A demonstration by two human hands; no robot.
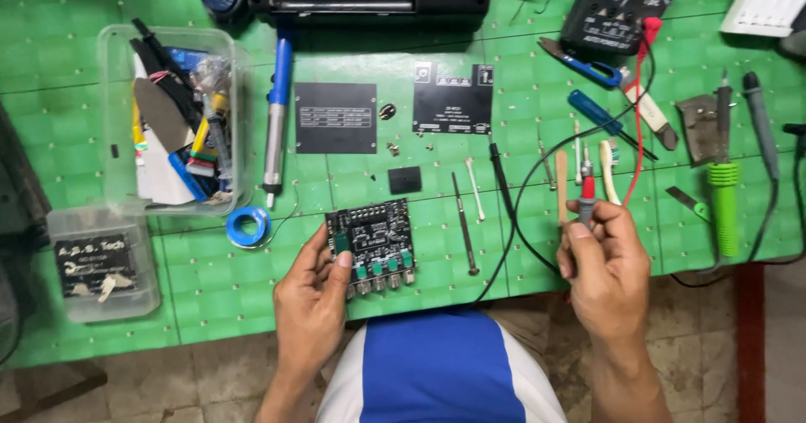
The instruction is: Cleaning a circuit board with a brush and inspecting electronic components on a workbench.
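Note:
My left hand (312, 299) grips a black circuit board (372, 240) with a row of green knobs along its near edge, holding it just above the green cutting mat (210, 272). Thumb and fingers of that hand pinch the board's left near corner. My right hand (606, 268) is closed around a red multimeter probe (587, 195) held upright, tip up, about a hand's width right of the board. A black probe (501, 175) lies on the mat between the hands, its lead looping toward the near edge.
A black multimeter (617, 7) sits far right. Two black plates (336, 117) lie mid-mat, a soldering pump (275, 121) and clear bin of tools (172, 117) to the left. Screwdrivers, pliers (588, 65), a toothbrush, a green-handled iron (722, 196) fill the right side.

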